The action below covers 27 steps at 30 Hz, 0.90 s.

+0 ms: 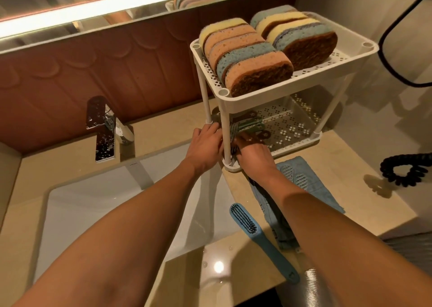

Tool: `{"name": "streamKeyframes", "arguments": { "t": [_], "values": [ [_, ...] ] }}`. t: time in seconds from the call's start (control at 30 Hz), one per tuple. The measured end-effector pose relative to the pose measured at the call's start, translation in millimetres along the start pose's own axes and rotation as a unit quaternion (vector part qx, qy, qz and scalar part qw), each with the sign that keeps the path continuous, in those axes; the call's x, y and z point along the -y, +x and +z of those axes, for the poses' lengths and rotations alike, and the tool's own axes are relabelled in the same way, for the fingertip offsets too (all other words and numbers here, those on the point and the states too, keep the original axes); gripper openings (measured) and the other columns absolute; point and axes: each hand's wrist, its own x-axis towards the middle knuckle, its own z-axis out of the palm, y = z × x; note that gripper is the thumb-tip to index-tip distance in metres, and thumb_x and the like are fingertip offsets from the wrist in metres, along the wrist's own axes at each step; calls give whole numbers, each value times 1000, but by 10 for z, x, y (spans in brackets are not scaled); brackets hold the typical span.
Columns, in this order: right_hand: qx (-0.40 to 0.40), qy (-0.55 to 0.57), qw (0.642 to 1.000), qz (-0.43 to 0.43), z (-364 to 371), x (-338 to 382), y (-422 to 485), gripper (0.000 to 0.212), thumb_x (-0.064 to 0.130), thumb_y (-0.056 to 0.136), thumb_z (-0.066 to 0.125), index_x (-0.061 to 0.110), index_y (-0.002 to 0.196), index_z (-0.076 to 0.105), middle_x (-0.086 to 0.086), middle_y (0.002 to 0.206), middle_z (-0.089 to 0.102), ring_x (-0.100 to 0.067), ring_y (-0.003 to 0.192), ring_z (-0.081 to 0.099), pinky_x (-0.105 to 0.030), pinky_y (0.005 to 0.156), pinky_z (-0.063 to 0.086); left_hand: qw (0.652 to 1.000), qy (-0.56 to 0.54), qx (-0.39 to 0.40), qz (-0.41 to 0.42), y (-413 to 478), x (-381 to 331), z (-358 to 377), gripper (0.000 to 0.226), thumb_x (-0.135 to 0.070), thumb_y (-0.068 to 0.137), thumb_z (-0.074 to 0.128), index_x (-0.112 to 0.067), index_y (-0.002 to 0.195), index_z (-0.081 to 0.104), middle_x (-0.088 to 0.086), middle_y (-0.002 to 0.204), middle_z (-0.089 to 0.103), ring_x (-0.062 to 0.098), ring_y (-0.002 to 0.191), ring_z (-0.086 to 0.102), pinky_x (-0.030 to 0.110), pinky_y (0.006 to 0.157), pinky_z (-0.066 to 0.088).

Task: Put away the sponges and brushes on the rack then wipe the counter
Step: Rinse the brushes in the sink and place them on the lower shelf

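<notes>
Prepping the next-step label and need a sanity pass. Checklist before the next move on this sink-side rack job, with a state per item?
1. Sponges up top in the rack: ok, two rows standing.
2. Brushes on the lower shelf: ok, several lie at its left end.
3. Room left on the lower shelf: ok, right part bare.
4. Left hand and right hand free: cannot tell, grip hidden among the brush heads.
5. All brushes stowed: not ok, blue brush lies by the sink, pale brush on the cloth.
6. Cloth free for wiping: not ok, pale brush on it.
</notes>
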Motion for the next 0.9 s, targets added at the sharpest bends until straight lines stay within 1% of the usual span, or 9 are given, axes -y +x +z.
{"name": "streamKeyframes", "arguments": {
  "t": [0.07, 0.13, 0.17, 0.23, 0.3, 0.43, 0.57, 0.77, 0.9],
  "values": [
    [-14, -15, 1000, 3, -42, 20, -57, 19, 17, 92, 61, 17, 111, 66, -7, 118, 64, -31, 105, 63, -39, 82, 51, 999, 30, 14, -1, -79, 5, -53, 30, -39, 103, 45, -27, 129, 54, 0, 131, 53, 20, 118, 44, 37, 94, 33],
    [-12, -31, 999, 21, -72, 15, -129, 19, 19, 96, 54, 14, 105, 70, -10, 106, 68, -32, 100, 63, -38, 85, 45, 998, 49, 27, -16, -166, -21, -109, 41, -39, 103, 45, -26, 141, 47, 2, 148, 44, 23, 131, 41, 43, 104, 34],
    [-12, -40, 999, 22, -88, 9, -186, 21, 19, 98, 51, 12, 103, 70, -11, 103, 68, -31, 99, 61, -39, 88, 42, 998, 46, 31, -28, -224, -46, -140, 44, -39, 103, 45, -26, 145, 44, 2, 154, 39, 24, 136, 38, 44, 107, 33],
    [-30, -43, 999, 7, -134, -3, -312, 22, 18, 97, 51, 13, 107, 69, -9, 106, 65, -29, 103, 55, -39, 93, 38, 998, 38, 40, -42, -351, -118, -207, 48, -38, 102, 45, -25, 148, 40, 4, 158, 34, 26, 140, 34, 46, 111, 31],
    [-45, -28, 998, -14, -230, 22, -450, 24, 15, 93, 55, 16, 114, 67, -4, 111, 61, -26, 109, 51, -39, 96, 37, 997, 37, 40, -52, -501, -211, -273, 50, -36, 100, 47, -22, 147, 40, 6, 158, 34, 27, 140, 34, 47, 112, 30],
    [-47, 4, 999, -19, -394, 84, -804, 31, 10, 89, 58, 19, 118, 66, 0, 119, 57, -23, 115, 48, -37, 98, 36, 996, 19, 45, -81, -829, -397, -344, 52, -33, 98, 48, -18, 146, 39, 9, 155, 33, 30, 140, 34, 49, 110, 29],
    [-46, -12, 999, -14, -447, 84, -1105, 28, 11, 90, 56, 18, 116, 66, 0, 120, 56, -23, 115, 48, -36, 99, 34, 996, 36, 57, -63, -1088, -529, -371, 50, -35, 99, 47, -20, 146, 40, 8, 153, 36, 29, 138, 34, 48, 110, 29],
    [-62, -25, 997, 22, -569, -87, -1356, 22, 10, 89, 56, 17, 108, 64, -2, 110, 56, -25, 107, 50, -36, 90, 35, 996, 23, 82, -14, -1298, -875, -403, 43, -33, 100, 44, -20, 141, 46, 5, 144, 47, 27, 129, 43, 45, 105, 31],
    [-58, -71, 993, 80, -631, -281, -1466, 24, 21, 90, 57, 19, 113, 63, -2, 112, 56, -25, 108, 49, -38, 92, 33, 994, 6, 108, 28, -1304, -1055, -345, 40, -30, 101, 46, -19, 139, 51, 3, 142, 49, 27, 130, 45, 42, 102, 35]
  ]
}}
